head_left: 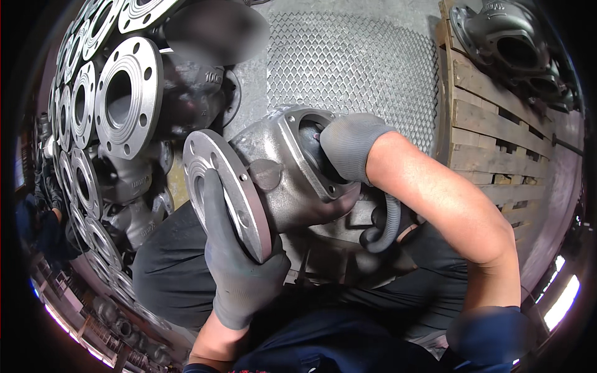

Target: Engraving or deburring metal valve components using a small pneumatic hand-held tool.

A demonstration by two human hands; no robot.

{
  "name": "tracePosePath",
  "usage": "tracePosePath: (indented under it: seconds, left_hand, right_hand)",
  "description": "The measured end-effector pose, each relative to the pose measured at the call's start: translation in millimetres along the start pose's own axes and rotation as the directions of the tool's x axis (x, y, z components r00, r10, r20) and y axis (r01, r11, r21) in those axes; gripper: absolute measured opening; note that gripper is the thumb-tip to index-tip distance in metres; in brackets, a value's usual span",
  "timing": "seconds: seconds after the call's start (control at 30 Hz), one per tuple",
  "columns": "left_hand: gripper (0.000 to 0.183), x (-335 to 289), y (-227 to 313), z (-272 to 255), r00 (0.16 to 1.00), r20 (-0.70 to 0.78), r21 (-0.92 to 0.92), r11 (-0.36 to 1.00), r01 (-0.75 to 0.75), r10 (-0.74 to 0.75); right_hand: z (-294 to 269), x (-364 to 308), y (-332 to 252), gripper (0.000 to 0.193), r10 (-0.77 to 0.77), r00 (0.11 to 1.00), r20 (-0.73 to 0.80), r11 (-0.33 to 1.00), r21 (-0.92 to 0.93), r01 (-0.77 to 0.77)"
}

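Observation:
A grey cast-metal valve body (273,168) lies tilted in front of me, its square flanged opening turned to the right. My left hand (242,261), in a grey glove, is closed around the rim of its round flange (227,193), with the fingers along the flange face. My right hand (351,146), gloved too, is curled at the square opening, fingertips inside. What it grips is mostly hidden in the dark cavity. A grey ribbed hose (392,224) comes out below the right wrist and bends down toward my knee.
Several similar flanged valve bodies (127,96) stand stacked on the left. Ahead lies a metal mesh floor plate (348,56). To the right, a wooden pallet (491,124) carries more castings (504,43). My bent legs (174,267) are on both sides of the work.

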State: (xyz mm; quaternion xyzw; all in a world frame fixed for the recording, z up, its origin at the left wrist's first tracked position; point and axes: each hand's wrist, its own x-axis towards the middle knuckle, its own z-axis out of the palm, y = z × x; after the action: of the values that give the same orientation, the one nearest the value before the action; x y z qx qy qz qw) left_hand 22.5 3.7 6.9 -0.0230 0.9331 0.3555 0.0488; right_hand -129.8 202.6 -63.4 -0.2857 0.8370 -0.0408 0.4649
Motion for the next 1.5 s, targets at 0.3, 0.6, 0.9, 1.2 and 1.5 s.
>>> tracePosePath:
  seconds: [0.3,0.6,0.9,1.2,1.5]
  left_hand:
    - [0.105,20,-2,-9,0.999,0.003,0.068,0.996,0.052,-0.053]
    - [0.104,49,-13,-19,0.953,0.023,-0.379,0.879,0.288,-0.302]
    - [0.104,58,-28,-17,0.922,0.031,-0.626,0.712,0.318,-0.385]
    - [0.102,37,-36,-24,0.836,-0.020,-0.405,0.769,0.495,-0.549]
    - [0.100,27,-32,-20,0.818,-0.078,-0.454,0.750,0.480,-0.571]
  right_hand:
    - [-9,7,9,0.023,-0.072,0.995,-0.066,0.993,0.089,0.077]
    - [-29,18,46,0.037,-0.027,0.985,-0.168,0.964,0.258,0.071]
    - [-32,-3,72,0.031,-0.135,0.939,-0.317,0.883,0.392,0.259]
    - [-14,10,66,0.020,-0.181,0.963,-0.198,0.916,0.322,0.239]
    - [-35,7,61,0.023,-0.335,0.935,-0.113,0.912,0.212,0.352]
